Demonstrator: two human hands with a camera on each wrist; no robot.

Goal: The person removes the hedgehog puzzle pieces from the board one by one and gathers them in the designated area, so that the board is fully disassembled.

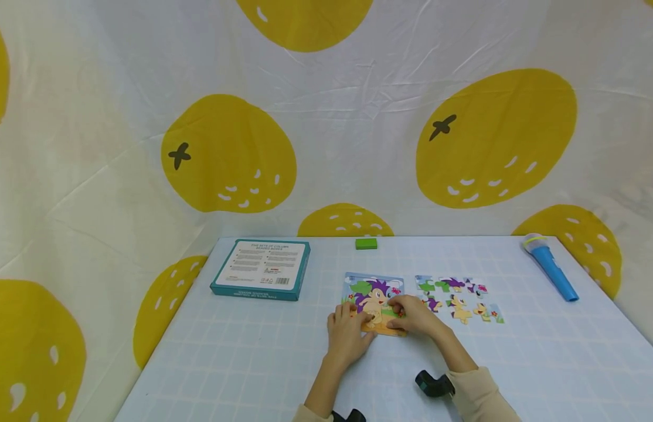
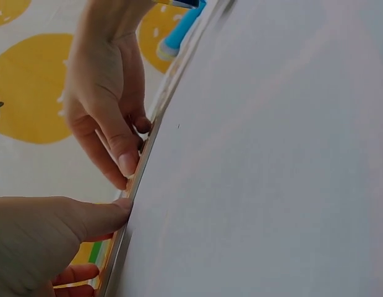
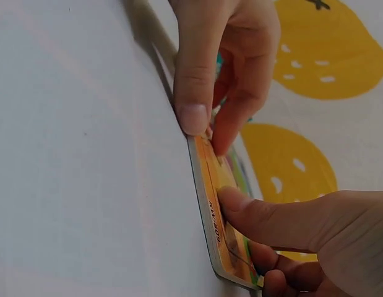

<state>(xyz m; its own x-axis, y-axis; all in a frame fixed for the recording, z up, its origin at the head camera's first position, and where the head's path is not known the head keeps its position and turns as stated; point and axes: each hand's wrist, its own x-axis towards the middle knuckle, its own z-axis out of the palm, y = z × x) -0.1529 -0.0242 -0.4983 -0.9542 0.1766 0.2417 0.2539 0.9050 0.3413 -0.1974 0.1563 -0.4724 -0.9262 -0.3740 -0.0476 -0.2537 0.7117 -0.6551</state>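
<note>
A jigsaw puzzle (image 1: 376,286) with a purple-haired cartoon animal lies in its thin tray on the table. My left hand (image 1: 347,334) grips its left and front side, with the thumb against the front edge, as the right wrist view shows. On the right side my right hand (image 1: 416,315) holds the puzzle, its thumb (image 3: 240,203) on the picture and the other fingers bent near the edge. Both hands cover parts of the picture. Whether a single piece lies under the fingers is hidden. Several loose puzzle pieces (image 1: 460,316) lie in rows to the right.
At the back left lies a teal-edged box (image 1: 265,264) with a printed white face. A green block (image 1: 366,244) sits at the table's back edge. A blue toy microphone (image 1: 553,269) lies at the back right. Fruit-patterned cloth (image 1: 353,146) hangs behind the table (image 1: 226,363).
</note>
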